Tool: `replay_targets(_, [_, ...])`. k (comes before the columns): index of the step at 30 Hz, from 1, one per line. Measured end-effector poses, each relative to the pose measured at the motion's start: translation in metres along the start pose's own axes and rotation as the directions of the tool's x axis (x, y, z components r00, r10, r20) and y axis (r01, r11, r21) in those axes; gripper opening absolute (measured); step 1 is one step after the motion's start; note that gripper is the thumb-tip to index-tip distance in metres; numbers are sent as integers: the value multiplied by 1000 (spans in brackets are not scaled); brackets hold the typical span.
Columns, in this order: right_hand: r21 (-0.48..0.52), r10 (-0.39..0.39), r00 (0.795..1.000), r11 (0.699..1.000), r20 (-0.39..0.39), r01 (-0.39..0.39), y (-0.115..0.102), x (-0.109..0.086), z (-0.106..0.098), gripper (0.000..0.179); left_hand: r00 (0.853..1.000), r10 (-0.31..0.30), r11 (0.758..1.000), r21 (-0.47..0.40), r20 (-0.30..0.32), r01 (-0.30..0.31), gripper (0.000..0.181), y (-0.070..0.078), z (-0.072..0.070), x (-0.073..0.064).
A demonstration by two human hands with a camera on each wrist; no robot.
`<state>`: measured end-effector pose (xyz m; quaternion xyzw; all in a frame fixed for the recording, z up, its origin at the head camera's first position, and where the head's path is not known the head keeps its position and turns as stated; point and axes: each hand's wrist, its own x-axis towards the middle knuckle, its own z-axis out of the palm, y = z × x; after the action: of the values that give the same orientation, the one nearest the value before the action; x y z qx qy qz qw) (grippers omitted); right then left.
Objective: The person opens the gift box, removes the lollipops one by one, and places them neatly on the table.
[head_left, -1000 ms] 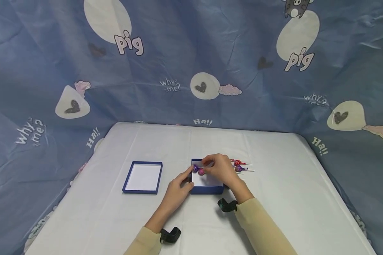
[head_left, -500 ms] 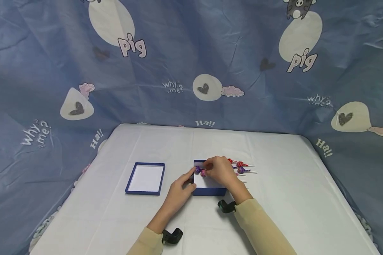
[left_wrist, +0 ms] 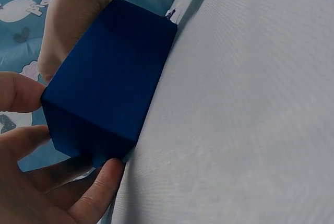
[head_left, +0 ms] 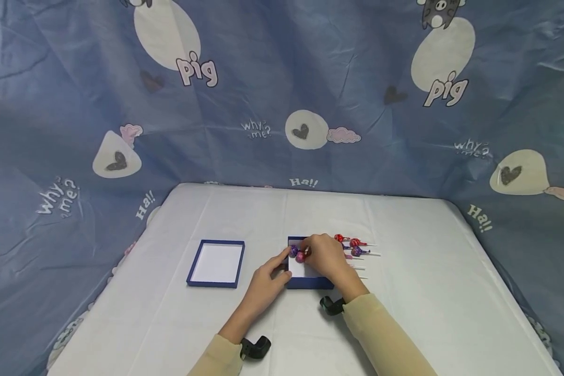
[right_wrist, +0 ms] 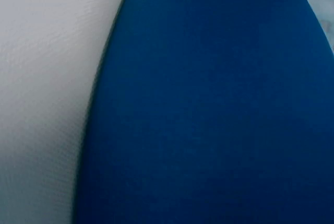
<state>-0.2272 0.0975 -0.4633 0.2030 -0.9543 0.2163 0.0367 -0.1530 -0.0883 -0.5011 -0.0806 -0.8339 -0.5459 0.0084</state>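
Note:
An uncovered blue box (head_left: 309, 283) with a white inside stands on the table. Within it, near the left wall, a purple-wrapped lollipop (head_left: 294, 251) and a pink-wrapped lollipop (head_left: 301, 257) lie side by side. My left hand (head_left: 265, 282) grips the left side of the box, index finger by the rim and thumb at the front corner. Its fingers show against the blue wall in the left wrist view. My right hand (head_left: 328, 256) reaches into the box and pinches the pink lollipop just behind its head; the stick is hidden under the hand. The right wrist view is filled by the box wall (right_wrist: 203, 98).
Several lollipops (head_left: 357, 251), red, purple and pink, lie right of the box, sticks pointing right. A shallow blue lid (head_left: 216, 285) with a white inside lies to the left. White cloth covers the table (head_left: 427, 313); a blue printed curtain (head_left: 263, 78) hangs behind.
My right hand has dipped slightly lower into the box, its fingers closer to the pink lollipop's head. The left hand stays at the box. The whole head view has shifted a little.

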Motion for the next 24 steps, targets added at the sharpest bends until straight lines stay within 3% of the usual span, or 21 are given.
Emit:
replay_targets(11, [88,-44,999,995,-28,46,5,0,-5,16,1000,6,1000,-7,-7,-7,59,2,2,-2])
replay_targets(19, [155,-67,996,985,-53,74,6,-5,-10,18,1000,6,1000,-11,-9,-6,59,2,4,-3])
replay_targets(24, [142,-72,994,986,-87,84,5,-7,-16,22,1000,12,1000,-13,-21,-12,58,2,4,-3])
